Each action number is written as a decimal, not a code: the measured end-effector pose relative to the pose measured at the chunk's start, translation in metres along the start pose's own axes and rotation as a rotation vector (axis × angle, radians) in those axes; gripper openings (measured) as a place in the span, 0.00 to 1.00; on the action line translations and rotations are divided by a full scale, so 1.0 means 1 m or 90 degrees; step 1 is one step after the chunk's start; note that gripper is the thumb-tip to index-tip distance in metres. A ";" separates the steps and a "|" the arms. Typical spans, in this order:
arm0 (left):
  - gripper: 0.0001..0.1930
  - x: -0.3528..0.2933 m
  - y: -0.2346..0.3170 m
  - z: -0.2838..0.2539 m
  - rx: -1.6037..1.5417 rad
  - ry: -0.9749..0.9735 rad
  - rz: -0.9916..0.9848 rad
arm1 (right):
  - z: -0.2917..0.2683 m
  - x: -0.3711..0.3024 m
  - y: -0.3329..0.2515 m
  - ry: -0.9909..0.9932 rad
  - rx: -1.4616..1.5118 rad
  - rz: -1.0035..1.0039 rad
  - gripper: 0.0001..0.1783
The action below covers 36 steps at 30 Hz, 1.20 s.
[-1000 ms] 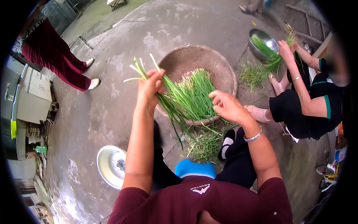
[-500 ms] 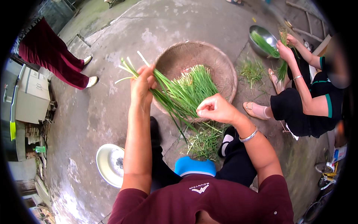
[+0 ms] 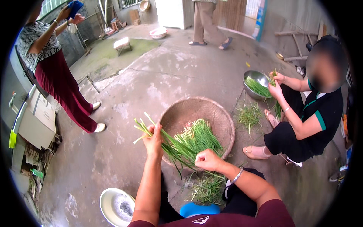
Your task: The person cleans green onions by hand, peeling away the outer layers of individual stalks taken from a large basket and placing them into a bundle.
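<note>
My left hand (image 3: 152, 140) is closed around a bunch of garlic chives (image 3: 143, 129), pale stem ends up to the left, green leaves trailing right over the basket's near rim. Close to those leaves, my right hand (image 3: 208, 160) has its fingers curled together; what they hold, if anything, is hidden. Beneath both hands sits a round wicker basket (image 3: 184, 109), with a pile of chives (image 3: 202, 138) lying in it. Loose green trimmings (image 3: 206, 190) are heaped on the ground between my feet.
On the right, a seated co-worker (image 3: 302, 125) holds chives beside a metal bowl (image 3: 247, 89). A cream basin (image 3: 106, 206) stands left of my leg, and a blue stool (image 3: 198, 210) is under me. Another person (image 3: 62, 87) stands at left; someone's legs (image 3: 204, 22) are at the back.
The view has tilted up, showing more of the yard and a person's legs at the back. My left hand still grips the chives; my right hand's fingers look more tightly curled.
</note>
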<state>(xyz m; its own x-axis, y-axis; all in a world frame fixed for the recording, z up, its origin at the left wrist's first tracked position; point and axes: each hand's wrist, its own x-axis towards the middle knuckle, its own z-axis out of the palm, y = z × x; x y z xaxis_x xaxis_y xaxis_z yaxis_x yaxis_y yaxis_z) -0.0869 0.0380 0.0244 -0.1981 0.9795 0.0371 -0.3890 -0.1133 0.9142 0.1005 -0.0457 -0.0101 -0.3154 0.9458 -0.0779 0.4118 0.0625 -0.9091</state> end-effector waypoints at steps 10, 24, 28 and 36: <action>0.09 -0.001 -0.012 -0.003 0.064 0.073 0.123 | 0.026 0.008 0.005 -0.066 0.144 0.177 0.06; 0.07 -0.005 0.015 -0.012 -0.110 0.121 0.083 | 0.054 -0.019 0.027 -0.321 -0.212 0.034 0.07; 0.08 -0.002 0.010 -0.018 -0.116 0.104 0.035 | 0.048 -0.021 0.029 -0.312 -0.329 0.026 0.07; 0.14 0.003 0.018 -0.019 -0.089 0.100 -0.054 | 0.043 -0.025 0.019 -0.306 -0.427 0.060 0.04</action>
<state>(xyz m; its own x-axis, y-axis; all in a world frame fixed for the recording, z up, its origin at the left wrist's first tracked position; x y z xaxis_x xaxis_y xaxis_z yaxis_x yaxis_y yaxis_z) -0.1115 0.0355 0.0333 -0.2926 0.9498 -0.1106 -0.5293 -0.0645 0.8460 0.0797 -0.0814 -0.0434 -0.5226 0.7265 -0.4462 0.8289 0.3104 -0.4654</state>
